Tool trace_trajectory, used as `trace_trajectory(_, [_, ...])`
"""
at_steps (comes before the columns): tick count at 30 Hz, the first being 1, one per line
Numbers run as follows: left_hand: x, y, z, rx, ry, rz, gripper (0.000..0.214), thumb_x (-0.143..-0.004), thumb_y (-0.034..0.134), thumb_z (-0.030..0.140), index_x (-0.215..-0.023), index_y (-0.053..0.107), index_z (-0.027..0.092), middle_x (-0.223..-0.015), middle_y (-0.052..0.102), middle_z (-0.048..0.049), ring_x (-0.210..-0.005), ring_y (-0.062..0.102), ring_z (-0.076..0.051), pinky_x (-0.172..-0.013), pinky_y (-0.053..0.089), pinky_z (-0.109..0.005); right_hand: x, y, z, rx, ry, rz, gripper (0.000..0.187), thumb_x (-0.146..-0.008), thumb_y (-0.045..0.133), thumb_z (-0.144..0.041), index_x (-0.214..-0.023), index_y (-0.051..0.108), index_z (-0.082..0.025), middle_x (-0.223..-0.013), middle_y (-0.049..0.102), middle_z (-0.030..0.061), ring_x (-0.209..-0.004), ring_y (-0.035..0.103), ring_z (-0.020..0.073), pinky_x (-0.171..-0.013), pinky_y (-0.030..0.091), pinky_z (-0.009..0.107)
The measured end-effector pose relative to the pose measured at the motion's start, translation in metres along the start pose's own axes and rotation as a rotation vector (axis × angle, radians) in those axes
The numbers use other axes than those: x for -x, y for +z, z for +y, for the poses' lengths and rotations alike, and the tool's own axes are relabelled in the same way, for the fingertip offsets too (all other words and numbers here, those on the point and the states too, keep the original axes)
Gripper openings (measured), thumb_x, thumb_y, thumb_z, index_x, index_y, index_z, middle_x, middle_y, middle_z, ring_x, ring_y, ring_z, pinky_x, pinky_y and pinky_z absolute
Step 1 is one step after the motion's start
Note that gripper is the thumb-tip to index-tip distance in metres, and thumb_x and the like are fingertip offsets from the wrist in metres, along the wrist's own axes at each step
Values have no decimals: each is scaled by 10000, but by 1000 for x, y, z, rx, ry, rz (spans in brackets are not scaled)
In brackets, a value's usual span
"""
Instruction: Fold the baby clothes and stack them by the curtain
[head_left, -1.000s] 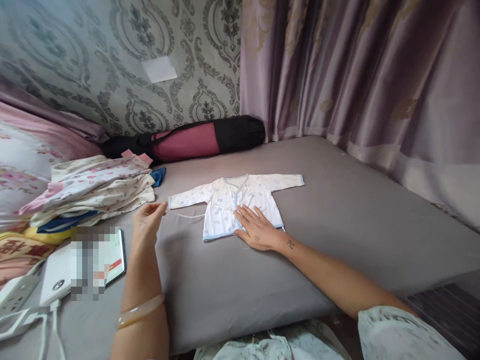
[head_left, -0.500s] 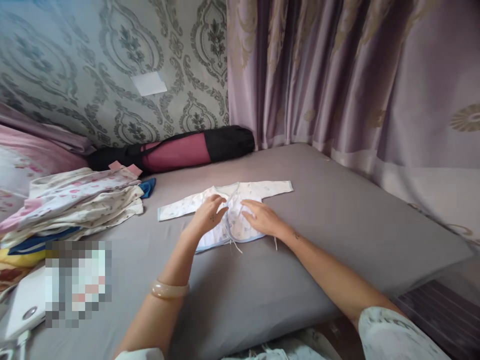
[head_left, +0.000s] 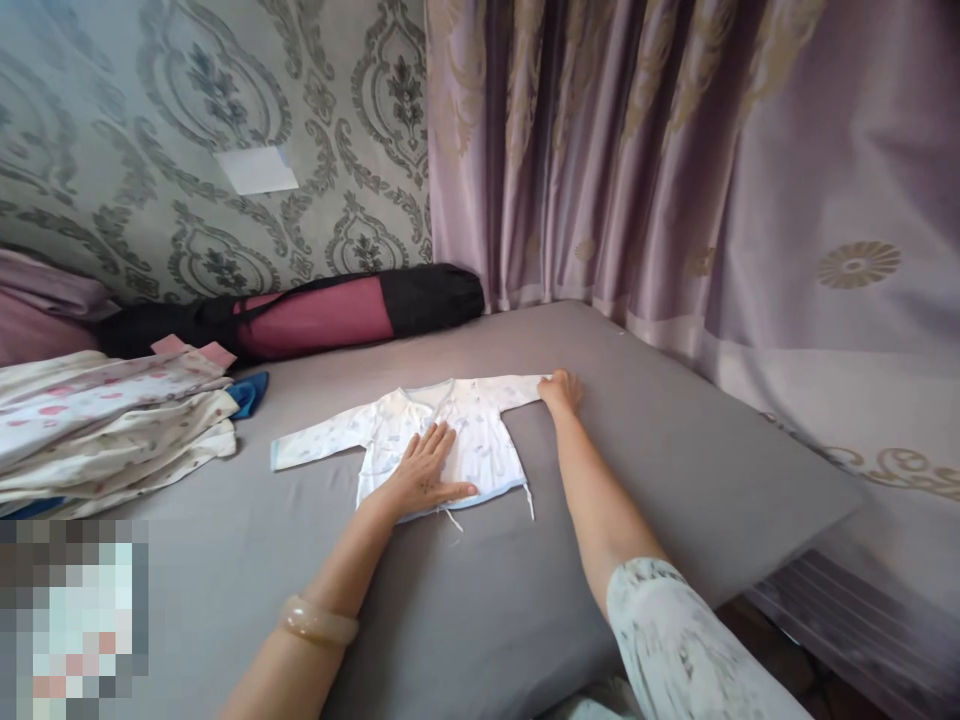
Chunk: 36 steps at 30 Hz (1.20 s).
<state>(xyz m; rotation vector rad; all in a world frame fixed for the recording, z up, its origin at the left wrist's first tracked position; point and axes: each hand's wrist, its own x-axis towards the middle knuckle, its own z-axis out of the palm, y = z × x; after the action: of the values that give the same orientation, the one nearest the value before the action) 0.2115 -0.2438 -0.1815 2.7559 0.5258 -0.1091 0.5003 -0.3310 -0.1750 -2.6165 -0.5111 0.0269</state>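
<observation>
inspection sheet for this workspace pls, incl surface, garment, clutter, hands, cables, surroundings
Surface: grey cloth-covered flat surface, lightly creased
Garment: small white printed fabric top with pale-blue edging, spread out
Clutter: heap of patterned clothes at left; long black-and-maroon bag behind
Hands: left hand spread on the top's front; right hand curled at one sleeve's end, grip unclear
Cables: nothing seen
Surroundings: grey ornate-patterned wall, shiny mauve curtain

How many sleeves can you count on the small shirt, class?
2: one sleeve points toward the clothes pile; the other sleeve reaches the right hand, which hides its end.
</observation>
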Motion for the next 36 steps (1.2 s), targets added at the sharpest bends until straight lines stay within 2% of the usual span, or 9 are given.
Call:
trace_trajectory(4, [0,-4,3,-13,-18,-29,1056,-739,405,815,-1516,172,139,-1584,106,-193,-1462,44,-355,-1149,54,-556,-7,3,-3,-18,91,-47,413,-852,516,-280,-1185,652,-77,-1183,625,250,-1150,577,332,-914,468,428])
trace_trajectory(6, [-4,-11,6,-42,-19,-19,996,-731,439,806,-1479,281,168,-1564,214,-190,-1444,150,-369,-1133,70,-587,-12,4,-3,-25,111,-62,378,-836,535,-266,-1133,680,-82,-1136,652,241,-1100,611,333,-884,486,418])
trace_trajectory(10, [-21,-30,10,-121,-27,99,569,-860,407,666,-1137,616,216,-1257,597,-138,-1193,516,-330,-1064,229,-573,-18,6,-1,-38,112,-74,322,-796,571,-238,-1064,712,-129,-1138,662,206,-1079,624,326,-882,488,410])
trace_trajectory(13, [-45,-38,8,-142,-51,170,383,-924,414,477,-954,664,189,-1029,676,-124,-1037,599,-304,-963,351,-509,-21,9,-1,-58,75,-48,319,-768,589,-221,-1056,711,-159,-1164,648,193,-1123,595,323,-912,464,415])
trace_trajectory(18, [-96,-31,-3,-9,70,268,311,-913,453,326,-1137,602,170,-1208,633,-129,-1130,582,-270,-960,429,-418,-31,13,1,-254,-32,-22,294,-724,590,-179,-1000,674,-126,-996,692,157,-989,646,270,-834,480,321])
trace_trajectory(23, [-131,-17,-11,40,164,263,418,-882,515,405,-1215,560,158,-1348,550,-145,-1279,486,-254,-1080,364,-362,-41,11,3,-684,92,-66,111,-657,630,-158,-762,598,-180,-711,650,34,-822,657,226,-755,509,301])
trace_trajectory(26, [-136,-9,-15,25,114,221,620,-857,510,554,-1315,489,137,-1441,453,-171,-1364,381,-297,-1129,290,-412,-40,7,2,-862,171,-126,131,-676,608,-129,-782,557,-188,-609,596,-22,-669,649,182,-632,532,281])
trace_trajectory(30, [-136,-5,-16,15,53,159,816,-830,444,680,-1433,345,139,-1531,310,-175,-1427,237,-334,-1150,210,-476,-32,-4,-4,-996,224,-186,180,-732,571,-91,-879,534,-188,-642,617,-33,-604,639,141,-564,548,270])
trace_trajectory(36, [-140,-26,-7,-30,-18,-12,943,-731,479,760,-1452,305,178,-1546,259,-158,-1410,207,-382,-1121,215,-513,-21,-21,-21,-1373,189,-340,198,-757,588,-54,-911,573,-177,-695,664,-16,-599,635,127,-546,559,258])
